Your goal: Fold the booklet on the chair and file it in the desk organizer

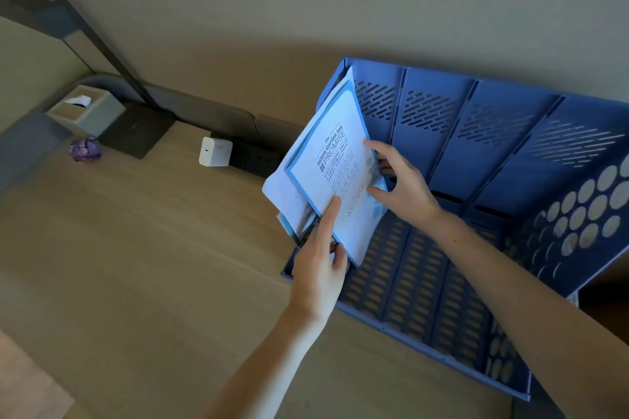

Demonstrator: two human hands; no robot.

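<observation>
A white booklet (335, 160) with a blue border and printed text stands tilted in the leftmost slot of a blue plastic desk organizer (452, 153) on the desk. Other white papers lean behind it on the left. My left hand (320, 262) grips the booklet's lower edge, index finger stretched up its cover. My right hand (400, 180) pinches the booklet's right edge, reaching in from the organizer's second slot. The organizer's other slots hold nothing.
The wooden desk (153, 248) stretches left. A white charger (215, 151) sits in a black power strip at the wall. Farther left are a grey tissue box (86, 110), a small purple object (85, 150) and a dark lamp arm (92, 34).
</observation>
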